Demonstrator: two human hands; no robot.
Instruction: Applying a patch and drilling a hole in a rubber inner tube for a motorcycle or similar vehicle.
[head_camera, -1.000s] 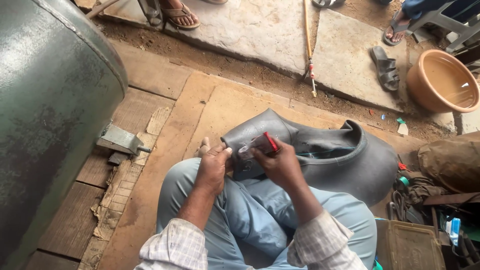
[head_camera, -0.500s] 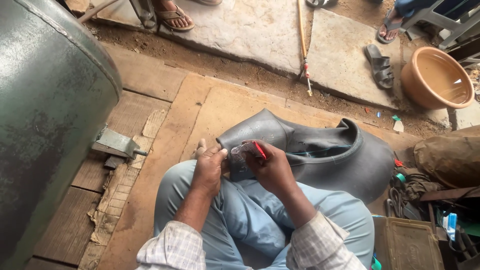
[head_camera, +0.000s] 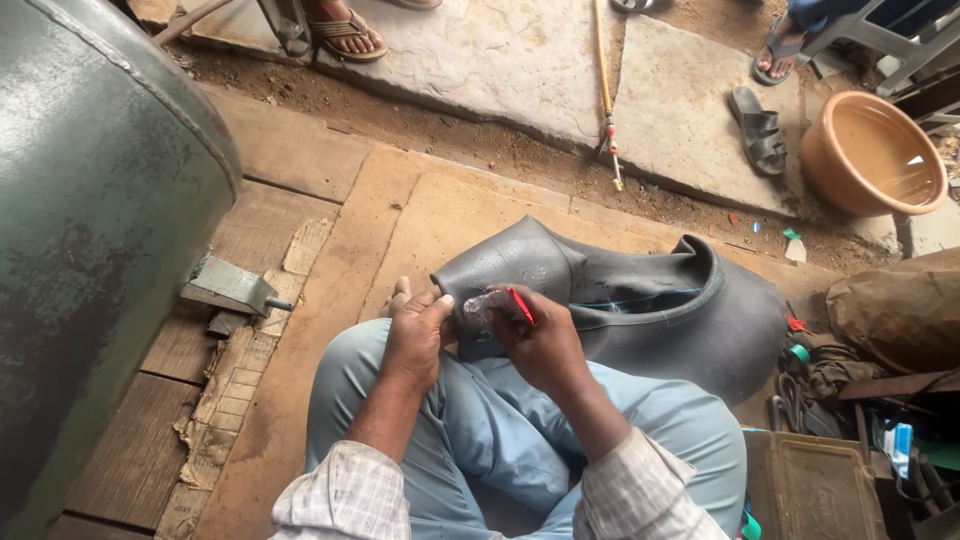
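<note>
- Far left: big dark-green metal tank (head_camera: 90, 250) fills the left edge, w/ a small metal bracket (head_camera: 232, 287) at its foot on the wooden floor planks (head_camera: 260, 230); well apart from the work.
- Left hand (head_camera: 415, 335): rests on the near-left end of the black rubber inner tube (head_camera: 640, 305), fingers curled down over the tube's edge, thumb up top. Looks like a pinning grip, prob. to keep the floppy rubber flat & steady on the knee.
- Inner tube: folded, draped over the person's lap and onto the plywood sheet (head_camera: 440, 215) in front of the legs; bulk of it trails off to the right. Held close so the worked spot sits right under the eyes.
- Right hand (head_camera: 540, 345): fingers closed narrow round a small clear tube w/ a red cap (head_camera: 505, 302), tip pressed to the rubber just beside the left thumb.
- Legs in light-blue trousers (head_camera: 520, 440), crossed, serving as the support.
- Right: orange-brown plastic basin (head_camera: 875, 150) at upper right, dark sandal (head_camera: 757, 128) on the stone slab (head_camera: 690, 110), a brown sack (head_camera: 900, 305) & tool clutter at the right edge.
</note>
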